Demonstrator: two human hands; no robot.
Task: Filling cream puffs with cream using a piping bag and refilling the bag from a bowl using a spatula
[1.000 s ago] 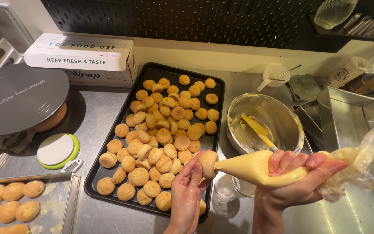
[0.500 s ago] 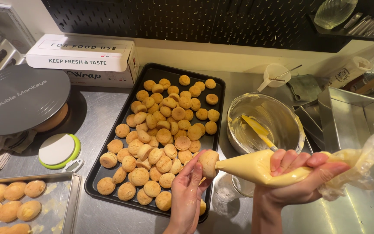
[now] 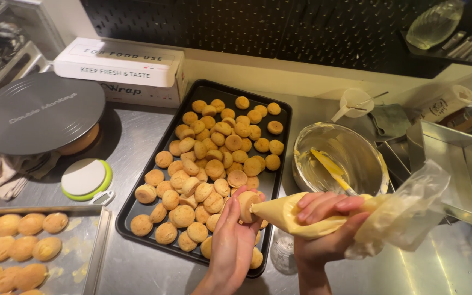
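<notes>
Meanwhile, golden round puff (image 3: pixel 247 204) meets bulging yellow piping bag (image 3: pixel 323 218) tip.

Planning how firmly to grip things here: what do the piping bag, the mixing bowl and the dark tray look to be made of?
Piping bag: thin clear plastic film, crinkled and glossy at its loose end, yellow cream showing through. Mixing bowl: probably stainless steel, shiny and reflective. Dark tray: likely coated metal, matte black with a rolled rim.
</notes>
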